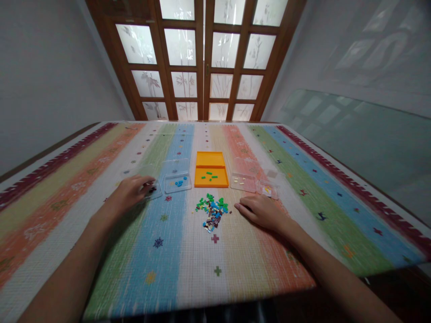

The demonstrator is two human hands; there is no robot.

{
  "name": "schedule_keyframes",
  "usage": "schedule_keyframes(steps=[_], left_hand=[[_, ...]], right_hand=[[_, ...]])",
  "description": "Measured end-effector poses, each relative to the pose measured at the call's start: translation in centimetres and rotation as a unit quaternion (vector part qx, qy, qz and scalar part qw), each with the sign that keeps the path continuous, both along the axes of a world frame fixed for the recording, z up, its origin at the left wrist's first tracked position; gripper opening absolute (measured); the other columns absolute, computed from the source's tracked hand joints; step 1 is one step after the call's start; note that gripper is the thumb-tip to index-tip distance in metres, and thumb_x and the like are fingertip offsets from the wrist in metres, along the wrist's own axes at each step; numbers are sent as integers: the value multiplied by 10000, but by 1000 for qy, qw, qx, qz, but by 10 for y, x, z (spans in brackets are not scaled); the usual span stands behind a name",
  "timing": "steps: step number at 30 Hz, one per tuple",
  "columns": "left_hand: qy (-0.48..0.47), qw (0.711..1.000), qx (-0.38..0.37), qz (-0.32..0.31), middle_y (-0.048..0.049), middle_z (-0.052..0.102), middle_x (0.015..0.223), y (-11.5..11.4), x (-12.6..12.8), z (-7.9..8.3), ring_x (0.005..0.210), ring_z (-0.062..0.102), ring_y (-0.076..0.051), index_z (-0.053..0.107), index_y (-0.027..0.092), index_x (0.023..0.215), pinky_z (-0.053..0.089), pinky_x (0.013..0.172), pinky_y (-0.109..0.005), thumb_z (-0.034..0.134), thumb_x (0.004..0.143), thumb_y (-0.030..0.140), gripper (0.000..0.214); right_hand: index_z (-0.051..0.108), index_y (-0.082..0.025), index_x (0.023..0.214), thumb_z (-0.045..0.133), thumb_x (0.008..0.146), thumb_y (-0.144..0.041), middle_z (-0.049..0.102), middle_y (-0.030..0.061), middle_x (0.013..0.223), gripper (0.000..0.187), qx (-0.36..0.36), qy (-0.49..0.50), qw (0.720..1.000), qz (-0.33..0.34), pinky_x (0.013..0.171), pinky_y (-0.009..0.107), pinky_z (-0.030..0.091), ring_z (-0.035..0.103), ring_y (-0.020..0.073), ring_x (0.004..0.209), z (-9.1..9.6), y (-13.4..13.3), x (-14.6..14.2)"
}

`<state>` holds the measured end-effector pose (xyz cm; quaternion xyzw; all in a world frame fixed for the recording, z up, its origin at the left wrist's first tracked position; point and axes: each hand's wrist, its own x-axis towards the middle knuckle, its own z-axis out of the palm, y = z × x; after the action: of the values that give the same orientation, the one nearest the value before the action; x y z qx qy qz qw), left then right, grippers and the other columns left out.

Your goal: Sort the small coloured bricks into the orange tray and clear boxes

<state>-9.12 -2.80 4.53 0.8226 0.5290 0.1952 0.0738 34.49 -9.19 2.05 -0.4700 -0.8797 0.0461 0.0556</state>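
Note:
My left hand is over a clear plastic box on the left, its fingers pinched together. Small dark pieces show by the fingertips; whether they are held or lie in the box is hard to see. Resting on the cloth, my right hand has its fingers loosely extended toward a heap of small toy bricks, apart from it. Green, blue, brown, white and yellow pieces are mixed in that heap. Behind it, an open orange case holds several green bricks.
A clear box with blue bricks stands left of the case. To its right are a clear box with cream bricks and a smaller one with yellow and white pieces. A striped tablecloth covers the table.

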Motion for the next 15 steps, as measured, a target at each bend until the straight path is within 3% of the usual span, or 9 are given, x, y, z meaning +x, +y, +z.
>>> schedule_keyframes(steps=[9,15], left_hand=[[-29,999,10,-17,-81,795,901,-3,-6,8,763,712,-266,741,248,916,555,731,-369,515,870,381,266],[-34,999,1,-12,-84,787,865,-1,-9,6,743,715,-270,738,243,895,552,716,-370,535,847,364,241]], right_hand=[[592,-191,718,415,1058,-322,668,63,712,405,0,9,1000,2,644,315,302,548,159,621,1,-1,0],[604,-182,724,415,1061,-329,667,61,713,414,-1,9,1000,1,638,307,298,546,155,622,1,-1,0]])
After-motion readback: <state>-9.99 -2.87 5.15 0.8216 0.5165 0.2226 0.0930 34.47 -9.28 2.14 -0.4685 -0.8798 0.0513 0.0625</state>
